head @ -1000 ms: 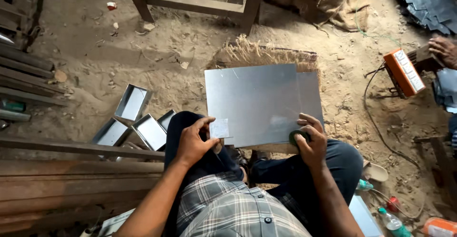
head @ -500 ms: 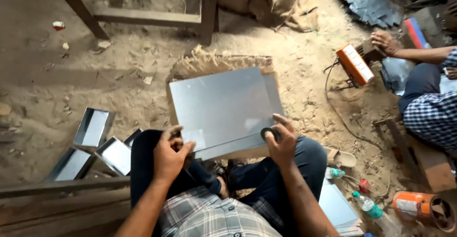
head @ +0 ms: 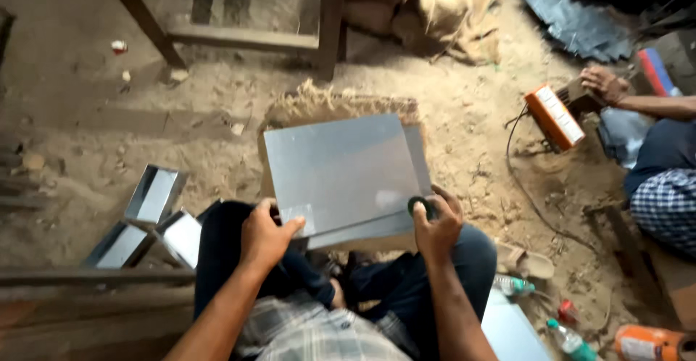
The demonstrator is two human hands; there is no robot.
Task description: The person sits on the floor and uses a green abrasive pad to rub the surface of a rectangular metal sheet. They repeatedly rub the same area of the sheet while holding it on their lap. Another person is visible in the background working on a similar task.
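I sit on a sandy floor with a stack of flat grey metal sheets (head: 341,169) resting over my knees on a straw mat. My left hand (head: 265,236) grips the near left edge of the top sheet, thumb on top. My right hand (head: 436,222) pinches the near right corner and also holds a small dark round object (head: 417,205) against the sheet. The top sheet lies slightly askew over the one beneath it.
Several folded shiny metal trays (head: 154,216) lie on the floor at my left. A wooden frame (head: 239,20) stands ahead. Another person's hand (head: 603,84) rests by an orange box device (head: 554,117) at right. Bottles (head: 573,339) lie at lower right. Wooden planks (head: 87,288) cross the lower left.
The view has swung further right, bringing more of the neighbouring person and the bottles into sight. Both hands stay on the near edge of the sheets, which look slightly more fanned apart.
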